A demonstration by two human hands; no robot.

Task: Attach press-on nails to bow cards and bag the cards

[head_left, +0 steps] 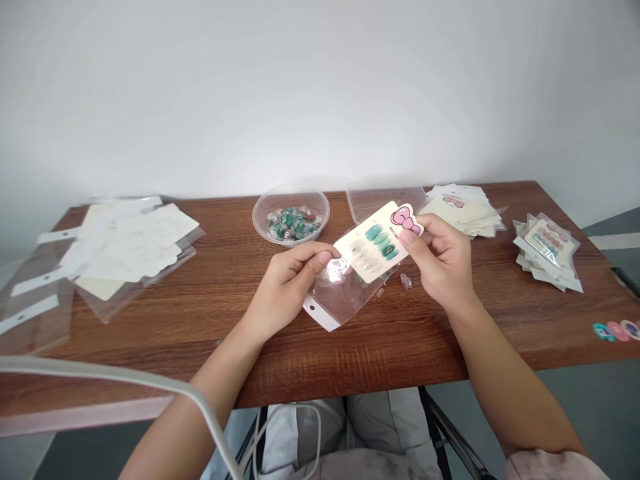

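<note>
My right hand (445,260) pinches the bow-topped corner of a cream press-on nail card (367,272). The card has green nails (381,241) in one row and pale, clear-looking ones beside them. My left hand (289,288) is closed on a clear plastic bag (345,300) with a white punched header strip. The two overlap near my left fingertips; I cannot tell how much of the card lies inside the bag. Beneath and beside them, a few loose nails (406,281) rest on the table.
A round clear tub (257,220) of loose nails stands behind my hands, beside a clear rectangular tray (383,193). White cards on plastic bags (135,247) spread left. At right are stacked cards (463,207) and bagged nail cards (549,250). A white cable (150,380) crosses the front left.
</note>
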